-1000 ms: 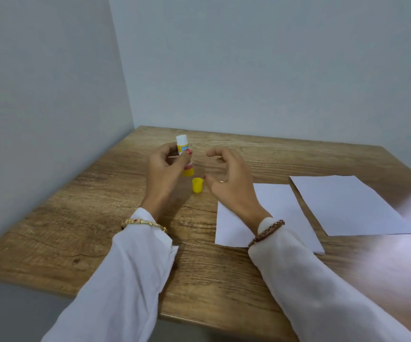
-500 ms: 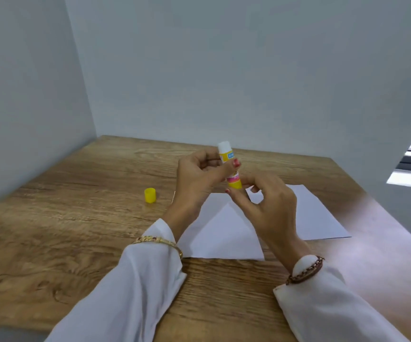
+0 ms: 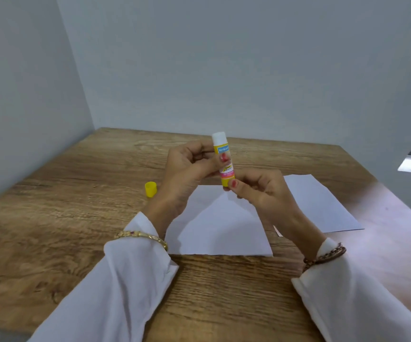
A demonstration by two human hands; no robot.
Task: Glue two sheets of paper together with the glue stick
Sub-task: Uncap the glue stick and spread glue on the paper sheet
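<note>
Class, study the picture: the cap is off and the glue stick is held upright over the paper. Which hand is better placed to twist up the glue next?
Right. The right hand already pinches the yellow base of the glue stick, while the left hand grips its body to steady it.

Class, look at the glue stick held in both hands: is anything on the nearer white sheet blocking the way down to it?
Nothing visible does. The uncapped yellow glue stick, held by the left hand and right hand, hovers above the bare nearer white paper sheet. The yellow plastic cap stands aside on the wooden table.
</note>
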